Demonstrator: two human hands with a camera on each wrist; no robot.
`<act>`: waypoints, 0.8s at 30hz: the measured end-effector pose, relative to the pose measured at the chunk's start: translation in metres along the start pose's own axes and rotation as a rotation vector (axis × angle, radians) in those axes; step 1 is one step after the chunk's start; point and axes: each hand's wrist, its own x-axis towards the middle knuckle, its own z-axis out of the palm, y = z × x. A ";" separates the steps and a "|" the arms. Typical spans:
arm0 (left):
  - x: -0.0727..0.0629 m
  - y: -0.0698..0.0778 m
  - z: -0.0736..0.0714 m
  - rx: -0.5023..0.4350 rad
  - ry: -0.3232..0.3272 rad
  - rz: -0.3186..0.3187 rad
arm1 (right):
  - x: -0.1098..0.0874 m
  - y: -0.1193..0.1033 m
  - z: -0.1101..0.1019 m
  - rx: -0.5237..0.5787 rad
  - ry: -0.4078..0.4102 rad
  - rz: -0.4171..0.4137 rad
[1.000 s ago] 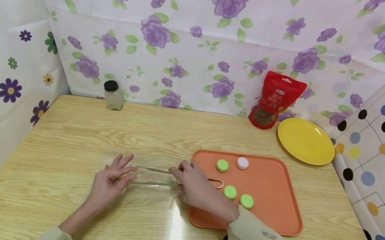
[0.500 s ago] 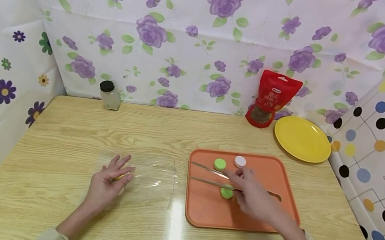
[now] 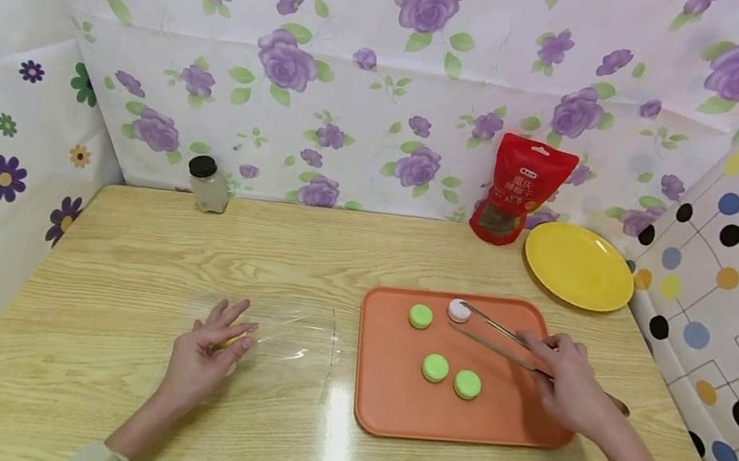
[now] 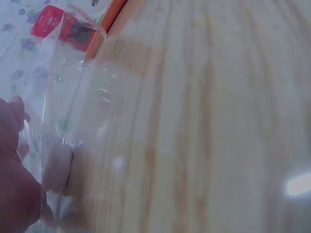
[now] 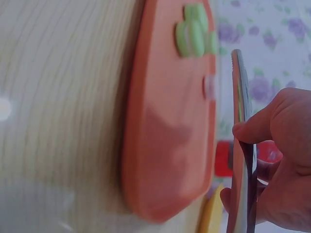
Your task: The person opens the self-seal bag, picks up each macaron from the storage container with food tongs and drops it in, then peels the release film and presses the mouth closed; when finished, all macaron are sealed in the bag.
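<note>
On the orange tray (image 3: 384, 414) lie several green macarons (image 3: 436, 367) and one pale pink macaron (image 3: 458, 311) near the far rim. My right hand (image 3: 570, 383) holds metal tongs (image 3: 499, 349) over the tray's right side. The arms of the tongs are spread, with the tips at the pink macaron; whether they touch it I cannot tell. Left of the tray, my left hand (image 3: 200, 361) pinches a clear plastic bag (image 3: 294, 339), which stretches to the right with its mouth toward the tray. A bit of yellow shows by the left fingers, mostly hidden.
At the back right a yellow plate (image 3: 580, 265) sits beside a red standing pouch (image 3: 519, 190). A small glass jar with a black lid (image 3: 208, 185) stands at the back left. Patterned cloth walls (image 3: 361, 100) close off the table's back and sides.
My right hand has carried the tongs out from the bag, rightward across the tray, and the tips are now at the pink macaron. My left hand still holds the bag in place.
</note>
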 end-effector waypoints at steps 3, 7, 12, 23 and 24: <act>0.000 0.001 0.000 -0.007 -0.001 -0.006 | -0.004 0.011 0.001 -0.003 -0.027 0.051; -0.001 0.000 -0.001 -0.009 -0.005 -0.012 | -0.006 0.019 0.002 0.003 -0.078 0.123; -0.001 -0.001 -0.001 0.002 -0.002 -0.014 | -0.005 0.023 0.004 0.006 -0.105 0.161; -0.001 -0.001 -0.002 -0.005 -0.003 -0.010 | 0.005 0.028 0.013 0.004 -0.142 0.164; -0.001 -0.001 -0.002 -0.004 -0.006 -0.011 | 0.006 0.028 0.013 0.007 -0.146 0.167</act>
